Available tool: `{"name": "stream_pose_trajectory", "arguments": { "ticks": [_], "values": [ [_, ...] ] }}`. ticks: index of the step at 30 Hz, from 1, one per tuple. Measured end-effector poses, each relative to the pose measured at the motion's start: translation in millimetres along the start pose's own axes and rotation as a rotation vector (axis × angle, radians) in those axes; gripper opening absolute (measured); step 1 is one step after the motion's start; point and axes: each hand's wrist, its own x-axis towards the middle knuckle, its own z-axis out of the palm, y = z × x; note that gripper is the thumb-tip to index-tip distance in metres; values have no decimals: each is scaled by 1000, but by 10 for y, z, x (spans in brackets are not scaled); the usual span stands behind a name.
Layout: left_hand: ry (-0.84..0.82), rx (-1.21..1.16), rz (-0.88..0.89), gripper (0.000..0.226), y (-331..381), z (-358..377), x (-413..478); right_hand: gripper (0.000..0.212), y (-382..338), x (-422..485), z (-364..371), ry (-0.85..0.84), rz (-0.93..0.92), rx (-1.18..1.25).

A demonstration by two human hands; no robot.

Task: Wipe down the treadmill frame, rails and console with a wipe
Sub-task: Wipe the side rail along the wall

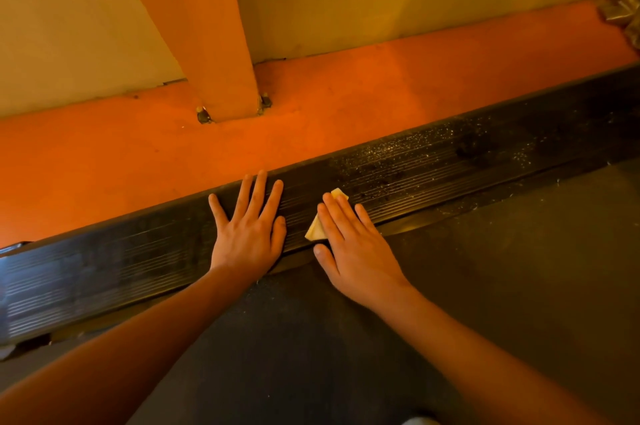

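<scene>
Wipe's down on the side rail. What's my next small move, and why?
Probably slide the right hand with the wipe rightward along the rail: pale specks and smudges cover that stretch, while the left hand braces flat on the cleaner-looking part.

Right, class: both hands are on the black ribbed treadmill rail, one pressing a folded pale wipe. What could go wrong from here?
The small folded pale wipe is mostly hidden under the right hand, so bare fingers may drag through grit. The pale specks scattered on the black ribbed side rail could be pushed onto the dark belt rather than lifted. The left hand, flat on the rail, may smudge it.
</scene>
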Motion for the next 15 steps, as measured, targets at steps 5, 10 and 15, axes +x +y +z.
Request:
{"name": "stream_pose_trajectory", "arguments": {
  "ticks": [5, 10, 15],
  "values": [
    [-5, 2, 8, 63, -25, 28, 0, 69, 131, 661, -246, 31, -43, -93],
    [-14, -10, 9, 64, -10, 9, 5, 69, 139, 340, -207, 7, -17, -64],
    [-8, -21, 13, 64, -20, 4, 5, 71, 77, 219, -127, -12, -37, -62]
  ]
}}
